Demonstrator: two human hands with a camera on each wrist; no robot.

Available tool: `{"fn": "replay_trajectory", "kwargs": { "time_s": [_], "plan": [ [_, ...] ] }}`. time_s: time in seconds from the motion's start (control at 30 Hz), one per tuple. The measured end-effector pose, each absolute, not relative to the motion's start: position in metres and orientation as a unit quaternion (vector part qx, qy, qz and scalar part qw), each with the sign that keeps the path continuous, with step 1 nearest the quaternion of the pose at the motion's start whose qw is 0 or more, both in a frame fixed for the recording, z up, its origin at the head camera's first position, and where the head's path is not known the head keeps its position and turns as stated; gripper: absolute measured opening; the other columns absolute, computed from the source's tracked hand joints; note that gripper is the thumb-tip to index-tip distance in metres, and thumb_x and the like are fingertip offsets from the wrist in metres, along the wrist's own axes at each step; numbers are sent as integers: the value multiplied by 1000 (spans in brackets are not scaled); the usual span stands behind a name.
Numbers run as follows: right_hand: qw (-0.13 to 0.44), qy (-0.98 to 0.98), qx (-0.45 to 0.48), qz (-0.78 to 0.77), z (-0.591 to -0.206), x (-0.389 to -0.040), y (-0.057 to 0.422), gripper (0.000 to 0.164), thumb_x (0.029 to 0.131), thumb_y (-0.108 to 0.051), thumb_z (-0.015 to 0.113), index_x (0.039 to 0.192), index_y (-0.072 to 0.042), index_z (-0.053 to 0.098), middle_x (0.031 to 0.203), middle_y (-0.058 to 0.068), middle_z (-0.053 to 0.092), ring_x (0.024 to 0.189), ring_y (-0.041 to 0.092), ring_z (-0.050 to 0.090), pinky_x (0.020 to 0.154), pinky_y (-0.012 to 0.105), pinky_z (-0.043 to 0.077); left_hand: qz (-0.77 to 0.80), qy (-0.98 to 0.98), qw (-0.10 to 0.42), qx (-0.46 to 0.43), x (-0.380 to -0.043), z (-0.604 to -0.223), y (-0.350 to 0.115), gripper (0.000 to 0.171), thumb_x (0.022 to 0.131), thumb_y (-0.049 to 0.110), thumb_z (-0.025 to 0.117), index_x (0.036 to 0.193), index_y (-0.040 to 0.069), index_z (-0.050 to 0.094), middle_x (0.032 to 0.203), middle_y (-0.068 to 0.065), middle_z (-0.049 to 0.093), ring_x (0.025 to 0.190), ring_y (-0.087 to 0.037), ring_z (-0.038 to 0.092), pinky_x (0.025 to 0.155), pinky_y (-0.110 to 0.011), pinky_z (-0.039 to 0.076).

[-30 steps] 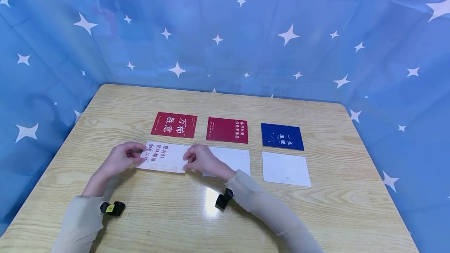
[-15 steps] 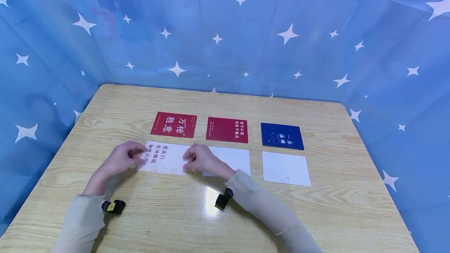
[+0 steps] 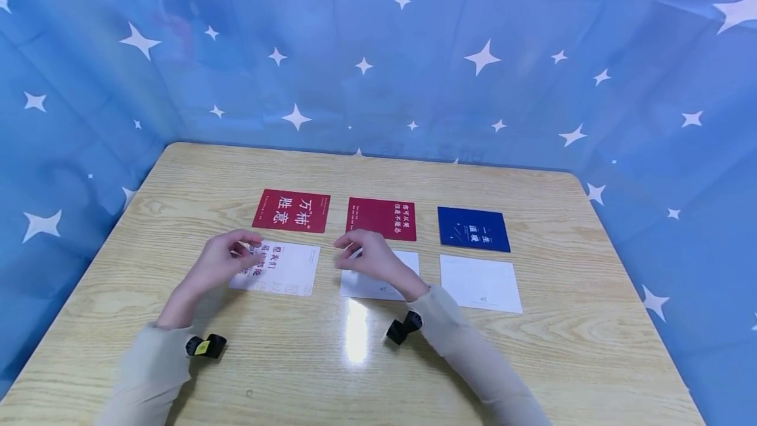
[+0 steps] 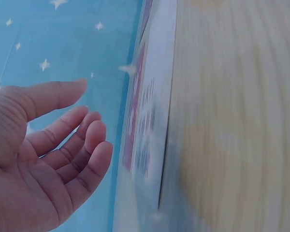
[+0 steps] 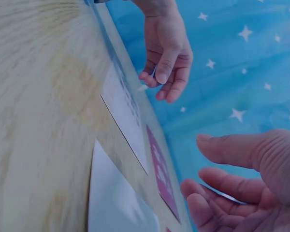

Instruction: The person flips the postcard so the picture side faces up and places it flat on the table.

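Observation:
A white card (image 3: 290, 268) printed with dark characters lies flat at the left of the front row. My left hand (image 3: 227, 258) hovers over its left end, fingers loosely curved and thumb apart from them; the left wrist view shows this hand (image 4: 53, 154) holding nothing. To the right, my right hand (image 3: 375, 258) is raised above a second white card (image 3: 372, 286), partly covering it. In the right wrist view, its thumb and fingers stand apart with nothing between them.
Behind the white cards lie two red cards, one on the left (image 3: 292, 210) and one in the middle (image 3: 381, 217), and a blue card (image 3: 475, 229). A third white card (image 3: 481, 284) sits below the blue one. A starry blue cloth (image 3: 378, 97) hangs around the wooden table (image 3: 568, 360).
Both hands have let go of the printed white card and lifted off it. The right hand has moved right, the left slightly right over the card, which stays on the table.

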State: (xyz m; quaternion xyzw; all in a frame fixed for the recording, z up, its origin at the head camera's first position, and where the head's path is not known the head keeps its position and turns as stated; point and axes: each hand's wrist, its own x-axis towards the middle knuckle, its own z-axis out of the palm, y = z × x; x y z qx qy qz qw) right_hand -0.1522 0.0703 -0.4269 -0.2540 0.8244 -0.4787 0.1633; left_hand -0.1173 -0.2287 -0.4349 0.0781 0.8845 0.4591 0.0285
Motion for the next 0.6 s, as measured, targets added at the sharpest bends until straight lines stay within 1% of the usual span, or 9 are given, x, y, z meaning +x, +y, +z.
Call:
{"fn": "replay_trajectory", "kwargs": {
  "time_s": [0.2,0.27,0.37,0.6],
  "plan": [
    [145,842,-233,-466,-423,-153,89,34,80,-8,74,110,3,64,107,15,65,84,19,63,72,25,53,493,861,33,121,-127,-435,-200,28,80,1,70,107,-5,62,97,-20,63,68,-16,58,54,-24,47],
    [136,846,-229,-461,-423,-152,95,34,79,-9,74,110,3,64,106,16,65,85,20,64,71,25,52,498,856,30,137,-130,-434,-191,29,79,0,71,106,-6,62,97,-21,63,68,-16,57,56,-24,48],
    [126,850,-226,-459,-422,-151,104,34,79,-8,74,110,3,64,106,17,64,85,21,65,69,25,52,508,847,31,153,-134,-434,-176,30,78,-2,71,106,-8,61,97,-22,63,71,-17,58,62,-24,48],
    [115,852,-212,-464,-426,-150,124,35,79,-7,74,110,4,63,105,19,64,86,24,64,67,26,51,517,836,57,175,-141,-435,-145,36,76,-1,73,108,-8,60,100,-22,63,76,-19,59,67,-26,50]
  ]
}}
